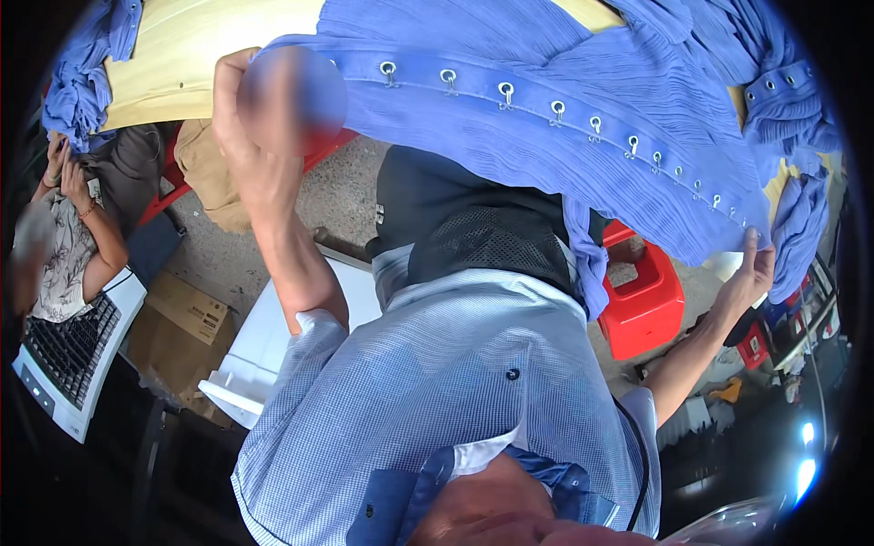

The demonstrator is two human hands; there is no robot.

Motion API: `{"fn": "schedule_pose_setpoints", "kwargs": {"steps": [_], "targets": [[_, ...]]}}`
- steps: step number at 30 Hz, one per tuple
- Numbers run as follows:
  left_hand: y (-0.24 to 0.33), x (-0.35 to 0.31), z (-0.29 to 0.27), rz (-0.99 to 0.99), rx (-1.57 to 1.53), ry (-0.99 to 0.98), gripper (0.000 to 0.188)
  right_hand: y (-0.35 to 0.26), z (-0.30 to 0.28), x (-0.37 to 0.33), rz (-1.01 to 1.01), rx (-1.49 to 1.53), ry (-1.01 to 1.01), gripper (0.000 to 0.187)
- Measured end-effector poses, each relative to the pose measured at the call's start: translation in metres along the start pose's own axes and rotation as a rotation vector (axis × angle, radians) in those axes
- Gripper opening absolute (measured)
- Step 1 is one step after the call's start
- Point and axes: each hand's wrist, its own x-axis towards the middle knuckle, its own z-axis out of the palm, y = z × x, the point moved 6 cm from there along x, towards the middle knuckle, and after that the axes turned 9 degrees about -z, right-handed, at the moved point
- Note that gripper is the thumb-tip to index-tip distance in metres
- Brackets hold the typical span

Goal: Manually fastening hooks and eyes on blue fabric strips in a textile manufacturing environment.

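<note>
A blue, finely crinkled garment point(510, 150) is stretched across my front over my lap. Along its edge runs a band with several metal eyelets point(506, 94), small hook-like metal pieces hanging at many of them. My left hand point(259, 127) grips the band's left end, fingers closed; a blurred patch covers part of the fingers and the cloth there. At the far right end, my right hand point(755, 271) pinches the garment's lower corner between thumb and fingers. The band is drawn out between both hands, sloping down to the right.
More blue garments point(701, 41) lie heaped on the yellow tabletop point(196, 55). A red stool point(642, 309) stands right of my legs. Another person's hands point(68, 173) hold blue cloth at the left. Below that person are a cardboard box point(177, 328) and a white-framed black basket point(73, 350).
</note>
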Motion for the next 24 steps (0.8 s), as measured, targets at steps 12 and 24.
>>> {"fn": "schedule_pose_setpoints", "kwargs": {"steps": [12,24], "targets": [[0.000,0.007,-0.008,-0.084,-0.431,-0.176,0.030,0.037,-0.011,0.020,0.188,0.670,-0.076,0.028],[0.013,-0.005,-0.003,-0.067,-0.086,-0.256,0.035,0.047,-0.010,0.032,0.401,0.307,-0.250,0.033]]}}
